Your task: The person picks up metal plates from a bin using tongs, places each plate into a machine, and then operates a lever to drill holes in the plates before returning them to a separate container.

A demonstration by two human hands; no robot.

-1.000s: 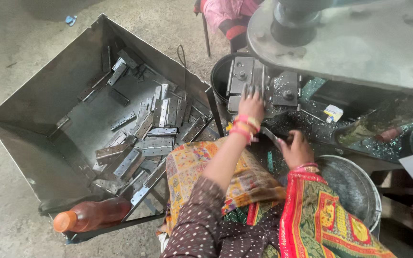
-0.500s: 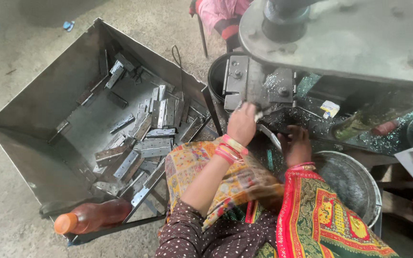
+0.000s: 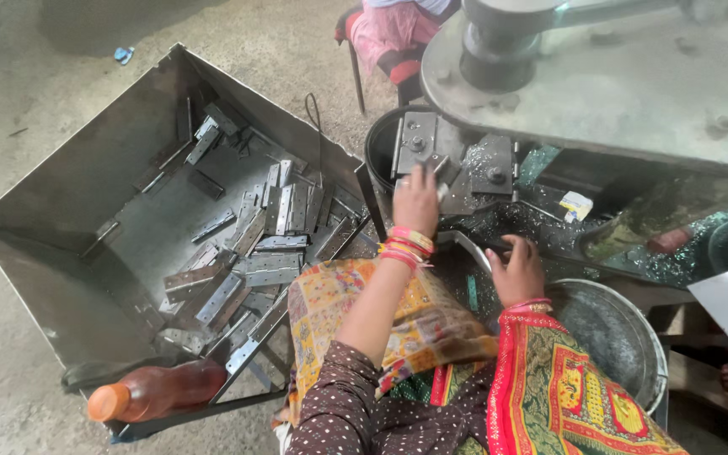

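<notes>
Your left hand (image 3: 415, 200) is up at the press fixture (image 3: 452, 160), back of the hand toward the camera; the fingers curl over a small pale metal piece (image 3: 441, 179) at the fixture's lower edge, though how firmly you grip it cannot be told — the hand hides most of it. Red and yellow bangles (image 3: 404, 246) ring that wrist. Your right hand (image 3: 516, 271) rests lower and to the right, on the dark ledge just above the round metal tub (image 3: 625, 337); the fingers are bent downward, and whether they close on anything is not visible.

The fixture is a set of grey steel blocks with bolt heads, sitting under the large round machine table (image 3: 634, 93); a black bucket (image 3: 378, 156) stands just behind it. Shiny metal chips (image 3: 676, 261) lie scattered along the ledge to the right.

To your left, a big open sheet-metal bin (image 3: 61, 211) holds a loose heap of flat perforated steel strips (image 3: 250, 270) — most piled toward the near right corner; an orange-capped bottle of brown liquid (image 3: 157, 392) lies on its side against the bin's near rim. Patterned cloth (image 3: 355, 316) covers your lap; another person in pink (image 3: 389, 29) sits beyond the machine.
</notes>
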